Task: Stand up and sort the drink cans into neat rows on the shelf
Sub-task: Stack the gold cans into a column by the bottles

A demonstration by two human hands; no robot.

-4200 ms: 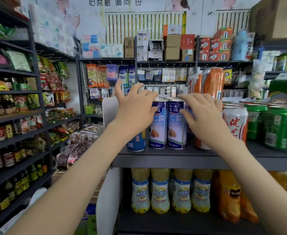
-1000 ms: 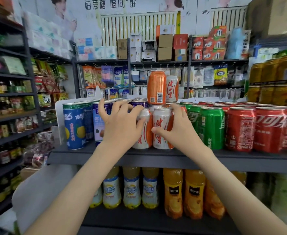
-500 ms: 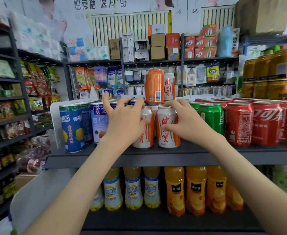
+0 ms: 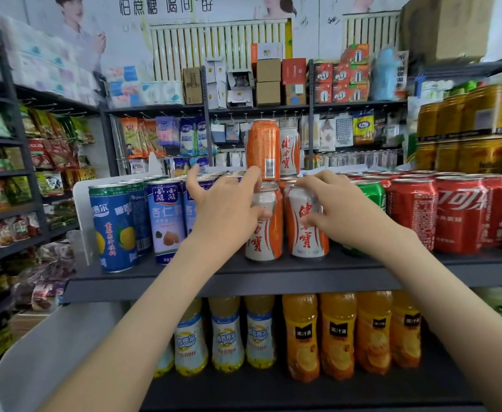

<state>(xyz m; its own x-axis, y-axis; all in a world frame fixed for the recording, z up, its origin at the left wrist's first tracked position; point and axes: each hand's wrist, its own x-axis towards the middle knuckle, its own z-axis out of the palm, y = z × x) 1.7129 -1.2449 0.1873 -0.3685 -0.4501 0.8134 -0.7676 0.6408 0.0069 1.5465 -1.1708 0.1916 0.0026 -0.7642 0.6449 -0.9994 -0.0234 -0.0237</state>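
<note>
Two drink cans at the front lip of the shelf (image 4: 273, 278) are what your next move turns on, one under each of your hands.

Working from the left, tall blue cans (image 4: 111, 227) stand in file beside the white end panel (image 4: 80, 203). Your left hand (image 4: 226, 209) meets the left orange-and-white can (image 4: 269, 239) from that can's left side. The forefinger lies over the top rim, the thumb presses on the face and the other fingers are splayed clear, so it is a light pinch, not a full wrap.

Just beside it, with a thin gap between, is the right orange-and-white can (image 4: 306, 233). Your right hand (image 4: 342, 209) comes in from its right and holds it with fingers curled over the top and thumb on the front.

Both cans are upright, long axis vertical, bases on the shelf. Each hand is nearer its own can, so neither arm needs to cross.

Behind the pair, two stacked cans (image 4: 263, 150) perch on the tops of the row. That looks like the hazard: a nudge backward could tip them, so slide sideways or forward.

Further right, a green can (image 4: 371, 194) sits close to your right wrist, then red cola cans (image 4: 457, 212).

The shelf is flat, dark and probably smooth enough for sliding. Room is tight on both sides and open only toward you. Juice bottles (image 4: 339, 334) fill the tier below.
</note>
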